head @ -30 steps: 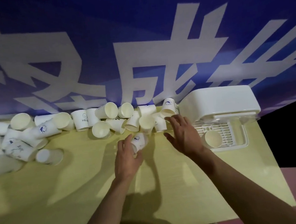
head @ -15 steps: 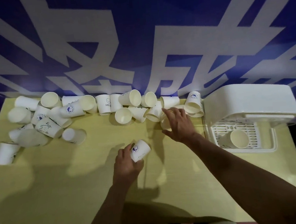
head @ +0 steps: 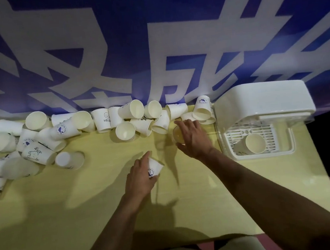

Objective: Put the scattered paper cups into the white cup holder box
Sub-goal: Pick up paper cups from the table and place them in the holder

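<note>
Paper cups (head: 103, 122) lie scattered along the far edge of the yellow table (head: 69, 224), below a blue banner (head: 151, 35). The left hand (head: 139, 177) grips one cup (head: 154, 169). The right hand (head: 194, 136) curls its fingers around another cup (head: 177, 134). One cup (head: 254, 143) lies inside the white box (head: 262, 103) at the right.

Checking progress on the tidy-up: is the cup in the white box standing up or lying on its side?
On its side. The cup lies on the white box's grille with its open mouth facing the camera.
</note>
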